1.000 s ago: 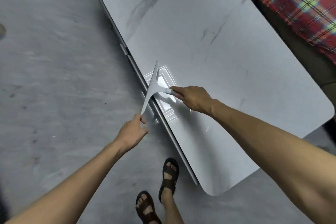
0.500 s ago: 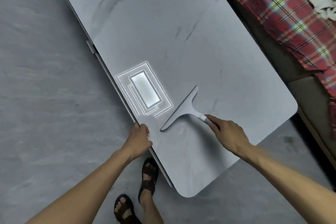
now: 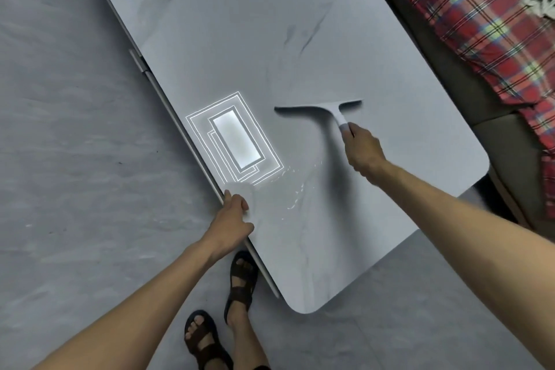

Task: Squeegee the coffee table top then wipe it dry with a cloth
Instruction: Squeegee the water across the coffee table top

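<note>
On table top (image 3: 270, 39), right hand (image 3: 362, 149) gripping squeegee (image 3: 327, 109), handle hidden, left hand (image 3: 232, 216) clasping edge.

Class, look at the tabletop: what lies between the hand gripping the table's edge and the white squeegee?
In the head view, between the left hand and the white T-shaped plastic squeegee lies bare grey marble-patterned tabletop, carrying only glinting water droplets and a bright rectangular lamp reflection.

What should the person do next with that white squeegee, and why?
Probably pull the white T-shaped squeegee back toward the body. The right hand grips its handle, the blade lies across the grey marble-look table top, and water droplets glisten nearer the person, where the left hand steadies the edge.
</note>
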Demonstrator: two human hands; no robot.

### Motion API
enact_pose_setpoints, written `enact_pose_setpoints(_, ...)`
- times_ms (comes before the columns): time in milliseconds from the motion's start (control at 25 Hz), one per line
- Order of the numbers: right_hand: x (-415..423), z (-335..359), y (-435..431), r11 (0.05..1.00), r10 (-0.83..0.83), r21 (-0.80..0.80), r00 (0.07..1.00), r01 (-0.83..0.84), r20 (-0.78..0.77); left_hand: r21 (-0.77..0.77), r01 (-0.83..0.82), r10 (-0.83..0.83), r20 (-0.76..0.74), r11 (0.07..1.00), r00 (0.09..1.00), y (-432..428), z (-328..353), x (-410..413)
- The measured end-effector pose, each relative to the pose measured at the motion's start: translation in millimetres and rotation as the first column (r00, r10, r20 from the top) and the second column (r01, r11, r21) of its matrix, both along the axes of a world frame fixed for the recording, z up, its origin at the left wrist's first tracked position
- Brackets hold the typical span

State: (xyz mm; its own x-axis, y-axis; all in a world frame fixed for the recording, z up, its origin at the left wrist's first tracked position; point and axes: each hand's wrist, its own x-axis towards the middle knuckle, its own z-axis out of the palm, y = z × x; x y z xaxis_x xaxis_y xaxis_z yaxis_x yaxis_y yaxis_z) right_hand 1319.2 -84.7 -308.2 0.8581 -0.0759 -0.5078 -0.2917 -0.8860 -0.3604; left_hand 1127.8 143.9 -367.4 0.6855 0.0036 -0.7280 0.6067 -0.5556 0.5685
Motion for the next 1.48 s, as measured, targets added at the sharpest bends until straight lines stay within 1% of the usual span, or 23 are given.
enact_pose_setpoints(80,-46,7,-15,0.996,0.076,-0.054,0.997,-0.075,0.007,-0.019,0.009,-0.01,-0.024,1.0,1.0,-1,4,-2)
enact_pose_setpoints(120,-70,13,-23,0.994,0.097,-0.058,0.995,-0.098,-0.018,-0.027,-0.001,0.0,-0.03,1.0,1.0,0,8,-3)
enact_pose_setpoints(240,-125,44,-38,0.996,0.073,-0.043,0.991,-0.078,-0.109,-0.041,-0.028,0.026,-0.046,0.999,0.999,10,41,-14)
enact_pose_setpoints(360,-161,93,-37,0.993,-0.084,0.073,0.991,0.093,-0.107,-0.037,-0.028,0.028,0.014,0.999,1.0,29,98,-33)
enact_pose_setpoints(440,-186,133,-28,0.966,-0.184,0.148,0.967,0.212,-0.178,-0.037,-0.069,0.071,0.062,0.997,0.996,43,140,-46)
enact_pose_setpoints(520,-213,173,-19,0.938,-0.242,0.178,0.932,0.296,-0.271,-0.033,-0.104,0.106,0.086,0.994,0.991,50,182,-61)
enact_pose_setpoints(560,-230,194,-14,0.912,-0.274,0.215,0.909,0.349,-0.314,-0.036,-0.102,0.105,0.092,0.994,0.99,51,205,-72)
enact_pose_setpoints(600,-247,214,-7,0.865,-0.308,0.276,0.877,0.419,-0.368,-0.061,-0.105,0.111,0.096,0.993,0.989,49,225,-83)
enact_pose_setpoints(640,-262,234,0,0.79,-0.335,0.349,0.832,0.504,-0.442,-0.111,-0.121,0.131,0.092,0.986,0.987,45,245,-95)
enact_pose_setpoints(680,-278,254,8,0.695,-0.341,0.411,0.774,0.59,-0.533,-0.167,-0.143,0.158,0.077,0.975,0.984,40,265,-109)
enact_pose_setpoints(720,-293,273,17,0.607,-0.319,0.45,0.72,0.655,-0.617,-0.216,-0.153,0.169,0.055,0.964,0.984,35,286,-125)
enact_pose_setpoints(760,-306,290,26,0.547,-0.277,0.468,0.678,0.694,-0.681,-0.258,-0.146,0.159,0.03,0.955,0.987,30,304,-140)
enact_pose_setpoints(800,-318,304,35,0.522,-0.228,0.472,0.65,0.71,-0.725,-0.291,-0.131,0.14,0.011,0.948,0.99,25,319,-154)
enact_pose_setpoints(880,-345,336,52,0.508,-0.116,0.491,0.621,0.708,-0.775,-0.317,-0.139,0.152,0.018,0.938,0.988,19,353,-189)
enact_pose_setpoints(920,-359,349,60,0.488,-0.063,0.507,0.608,0.711,-0.792,-0.306,-0.171,0.191,0.037,0.936,0.981,19,369,-207)
enact_pose_setpoints(960,-374,361,67,0.473,-0.015,0.538,0.617,0.698,-0.787,-0.29,-0.21,0.237,0.061,0.934,0.97,19,383,-227)
enact_pose_setpoints(1080,-417,385,76,0.502,0.115,0.673,0.729,0.543,-0.674,-0.253,-0.35,0.393,0.143,0.902,0.908,15,424,-294)
enact_pose_setpoints(1200,-456,396,72,0.552,0.223,0.725,0.764,0.413,-0.605,-0.215,-0.439,0.48,0.205,0.872,0.853,-5,456,-360)
enact_pose_setpoints(1320,-515,400,56,0.621,0.333,0.721,0.73,0.306,-0.597,-0.19,-0.549,0.581,0.225,0.814,0.782,-47,480,-443)
enact_pose_setpoints(1400,-560,401,48,0.643,0.419,0.728,0.686,0.238,-0.595,-0.074,-0.569,0.566,0.266,0.819,0.78,-76,488,-500)
enact_pose_setpoints(1480,-601,400,41,0.653,0.501,0.742,0.648,0.151,-0.573,0.027,-0.578,0.554,0.255,0.815,0.793,-97,489,-549)
